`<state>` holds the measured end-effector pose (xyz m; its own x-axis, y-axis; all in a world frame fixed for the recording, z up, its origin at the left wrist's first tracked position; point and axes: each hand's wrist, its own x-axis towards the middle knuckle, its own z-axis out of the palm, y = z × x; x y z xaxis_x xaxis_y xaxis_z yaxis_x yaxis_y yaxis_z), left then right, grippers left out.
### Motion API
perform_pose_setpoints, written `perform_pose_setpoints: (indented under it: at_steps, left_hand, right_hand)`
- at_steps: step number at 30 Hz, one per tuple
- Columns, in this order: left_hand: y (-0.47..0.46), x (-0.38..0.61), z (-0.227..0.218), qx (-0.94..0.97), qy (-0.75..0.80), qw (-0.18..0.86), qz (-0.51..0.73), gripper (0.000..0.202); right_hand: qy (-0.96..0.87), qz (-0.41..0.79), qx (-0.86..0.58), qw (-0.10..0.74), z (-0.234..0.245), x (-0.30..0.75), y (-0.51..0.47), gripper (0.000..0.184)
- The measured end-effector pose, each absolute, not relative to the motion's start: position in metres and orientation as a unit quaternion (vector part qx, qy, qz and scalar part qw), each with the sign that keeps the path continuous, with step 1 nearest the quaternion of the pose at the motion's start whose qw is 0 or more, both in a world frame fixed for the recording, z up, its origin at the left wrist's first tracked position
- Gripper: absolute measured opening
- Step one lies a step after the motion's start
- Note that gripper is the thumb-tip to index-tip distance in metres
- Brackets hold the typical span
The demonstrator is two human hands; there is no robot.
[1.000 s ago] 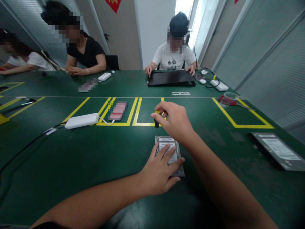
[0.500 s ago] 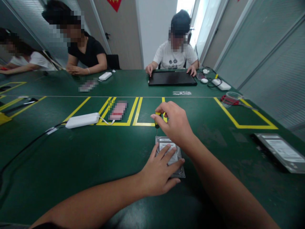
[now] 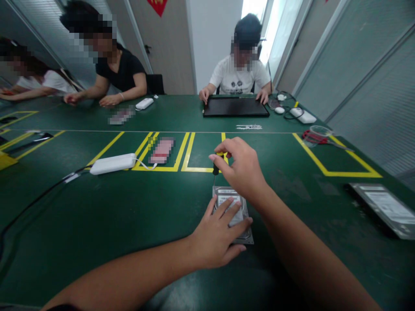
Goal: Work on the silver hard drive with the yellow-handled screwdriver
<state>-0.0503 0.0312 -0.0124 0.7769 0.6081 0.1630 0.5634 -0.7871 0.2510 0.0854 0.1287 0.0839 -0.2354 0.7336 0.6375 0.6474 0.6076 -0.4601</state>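
Note:
A silver hard drive with a white label lies flat on the green table in front of me. My left hand rests on its near half, fingers spread flat and pressing it down. My right hand hovers over the drive's far left corner, fingers pinched round a small screwdriver with a yellow and black handle. The screwdriver stands upright with its thin shaft pointing down at that corner.
A second hard drive lies at the right edge. A white power bank with a cable sits to the left, inside yellow tape lines. Red scissors lie at far right. Three people sit across the table, one behind a black laptop.
My right hand has turned slightly on the screwdriver and its fingers have shifted. The person in black at the far left has spread both hands apart. My left hand stays on the drive.

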Motion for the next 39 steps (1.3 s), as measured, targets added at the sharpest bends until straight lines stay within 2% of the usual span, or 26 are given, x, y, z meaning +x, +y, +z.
perform_pose_setpoints:
  at_steps: [7,23,33,39]
  left_hand:
    - [0.0309,-0.0504,-0.0128,0.937,0.313,0.096,0.118,0.062]
    - [0.0316,-0.0495,-0.0091,0.937,0.315,0.1,0.114,0.062]
    - [0.0385,-0.0475,-0.0054,0.945,0.281,0.117,0.123,0.067]
    - [0.0368,-0.046,-0.0051,0.941,0.299,0.113,0.113,0.061]
  right_hand:
    - [-0.785,0.057,-0.429,0.444,0.0836,0.0842,0.1283,0.01]
    - [-0.792,0.047,-0.41,0.449,0.0808,0.082,0.1287,0.015]
    - [-0.795,0.054,-0.406,0.448,0.0802,0.0804,0.1305,0.012]
    - [-0.789,0.053,-0.406,0.458,0.0799,0.0795,0.1296,0.014]
